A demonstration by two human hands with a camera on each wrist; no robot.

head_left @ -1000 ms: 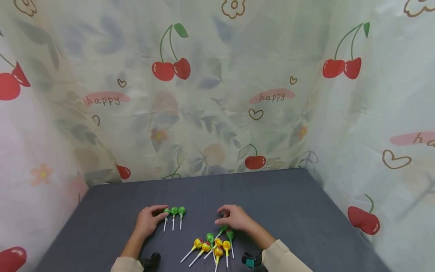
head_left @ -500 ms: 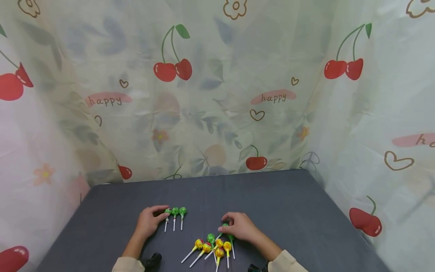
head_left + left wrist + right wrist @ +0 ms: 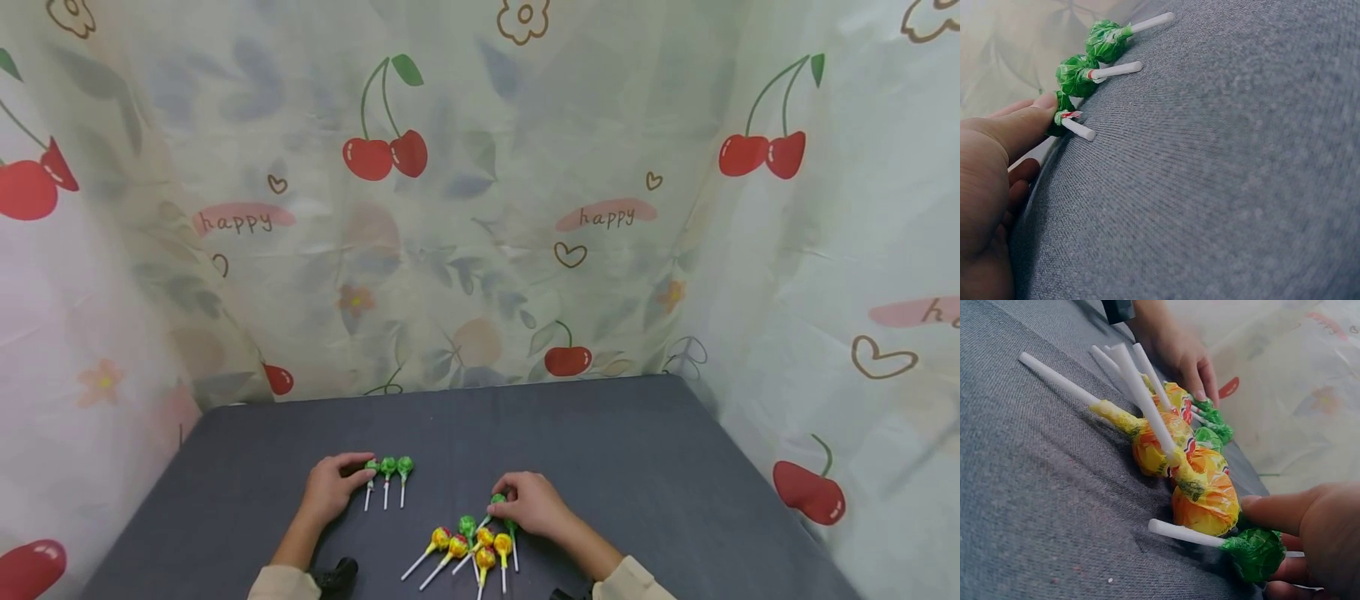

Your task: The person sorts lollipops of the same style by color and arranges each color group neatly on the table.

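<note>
My left hand (image 3: 330,487) pinches the head of a green-wrapped lollipop (image 3: 1063,112) between thumb and fingers. That lollipop is the leftmost in a row; beside it lie two more green lollipops (image 3: 387,467), sticks toward me. My right hand (image 3: 534,503) holds another green lollipop (image 3: 498,499) by its head, at the far side of a loose pile. In the right wrist view the held one is mostly hidden, while a neighbouring green lollipop (image 3: 1254,553) lies right by the fingers. Several yellow lollipops (image 3: 485,557) and a green one (image 3: 467,525) make up the pile.
All lollipops lie on a dark grey cloth-covered table (image 3: 600,442). A pale curtain (image 3: 465,275) printed with cherries surrounds it at the back and both sides. Dark bands with devices sit on both wrists.
My right hand has come down toward the pile, and its thumb and fingers have closed on a green lollipop there. The left hand stays at the leftmost lollipop of the row.
</note>
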